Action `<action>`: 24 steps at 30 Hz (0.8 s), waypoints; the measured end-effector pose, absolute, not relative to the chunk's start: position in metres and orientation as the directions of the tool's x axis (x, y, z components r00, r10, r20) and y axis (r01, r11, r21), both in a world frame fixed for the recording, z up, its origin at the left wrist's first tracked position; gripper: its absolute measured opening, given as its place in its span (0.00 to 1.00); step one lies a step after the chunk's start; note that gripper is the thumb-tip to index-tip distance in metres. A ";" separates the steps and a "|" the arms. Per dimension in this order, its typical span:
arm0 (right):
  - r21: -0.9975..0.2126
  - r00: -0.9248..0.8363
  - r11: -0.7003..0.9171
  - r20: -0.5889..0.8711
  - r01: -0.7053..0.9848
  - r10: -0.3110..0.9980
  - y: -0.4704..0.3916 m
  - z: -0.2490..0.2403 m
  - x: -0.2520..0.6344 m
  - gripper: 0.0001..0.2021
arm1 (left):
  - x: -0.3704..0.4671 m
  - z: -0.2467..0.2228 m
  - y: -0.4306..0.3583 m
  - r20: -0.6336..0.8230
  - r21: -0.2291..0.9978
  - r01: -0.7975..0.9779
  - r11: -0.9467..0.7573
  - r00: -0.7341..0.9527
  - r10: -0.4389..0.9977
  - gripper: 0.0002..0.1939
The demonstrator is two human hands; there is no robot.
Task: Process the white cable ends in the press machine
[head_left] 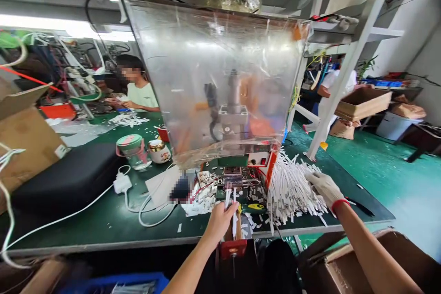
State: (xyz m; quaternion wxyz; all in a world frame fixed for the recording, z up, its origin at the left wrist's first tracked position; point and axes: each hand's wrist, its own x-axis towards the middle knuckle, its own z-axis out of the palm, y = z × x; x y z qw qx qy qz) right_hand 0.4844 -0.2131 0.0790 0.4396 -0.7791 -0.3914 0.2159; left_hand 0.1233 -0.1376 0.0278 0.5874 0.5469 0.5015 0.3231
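Note:
My bare left hand [221, 221] is closed, with thumb and fingers on a thin white strip [228, 196] that points toward the small press fixture [233, 177]. A second white strip [234, 220] lies just right of that hand, along a narrow guide with a red end block [233, 249]. My right hand [325, 188], in a pale knitted glove with a red cuff, rests at the right edge of a big pile of white strips [292, 190]. Its fingers stretch over the strips; whether any strip is between them is hard to see.
A cloudy plastic shield [220, 73] hangs before the machine. A yellow-and-black tool [253, 207] lies under the fixture, and a black-handled tool [361, 206] sits at the right. Cables, a jar [133, 152] and a black case [65, 183] stand left. Two people are in the background.

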 end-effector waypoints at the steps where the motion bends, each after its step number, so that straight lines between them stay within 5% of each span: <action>1: -0.904 0.587 -0.265 -0.020 0.335 0.810 -0.216 0.078 0.480 0.18 | 0.125 0.028 -0.136 -0.248 0.967 0.132 0.218 0.286 0.926 0.21; 7: -0.958 0.196 -0.197 -0.238 -0.206 0.951 -0.243 0.077 0.375 0.21 | 0.105 0.041 -0.143 -0.300 0.940 -0.062 0.336 0.323 0.898 0.21; 13: -0.930 0.061 -0.253 -0.278 -0.265 0.959 -0.203 0.045 0.262 0.24 | 0.049 0.049 -0.168 -0.289 0.898 -0.261 0.354 0.256 0.922 0.25; 24: -0.898 0.159 -0.296 -0.360 -0.324 0.919 -0.156 0.012 0.247 0.20 | 0.011 0.037 -0.196 -0.380 0.893 -0.169 0.417 0.215 0.900 0.29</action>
